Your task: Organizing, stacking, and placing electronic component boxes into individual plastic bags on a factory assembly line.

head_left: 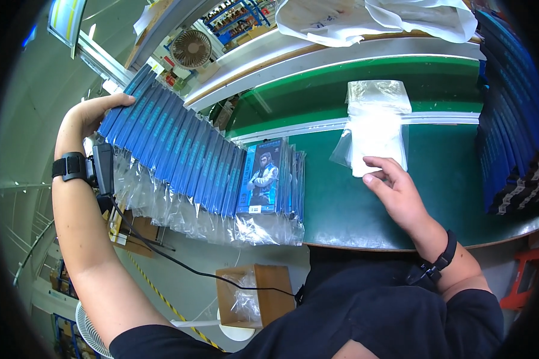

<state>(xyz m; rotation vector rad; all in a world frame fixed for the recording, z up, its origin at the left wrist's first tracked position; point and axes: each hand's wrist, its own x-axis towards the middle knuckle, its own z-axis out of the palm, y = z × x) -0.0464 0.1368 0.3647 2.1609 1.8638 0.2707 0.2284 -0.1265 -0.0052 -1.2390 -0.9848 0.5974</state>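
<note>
A long row of thin blue boxes [176, 143] in clear plastic bags stands on edge along the left side of the table. My left hand [97, 110] grips the far left end of this row, its thumb over the end boxes and its other fingers mostly hidden. At the near end, one box [262, 179] shows its front, printed with a figure in a light jacket. My right hand [396, 190] hovers by the near edge of a stack of clear plastic bags [377, 97]. Its thumb and fingers are apart, with nothing visibly held between them.
More blue boxes [509, 113] stand stacked at the right edge of the green table [341, 209]. A cardboard box [275, 293] holding loose plastic sits below the table. White sheeting [341, 21] and a fan [190, 49] are at the back. A cable [203, 274] runs from my left wrist.
</note>
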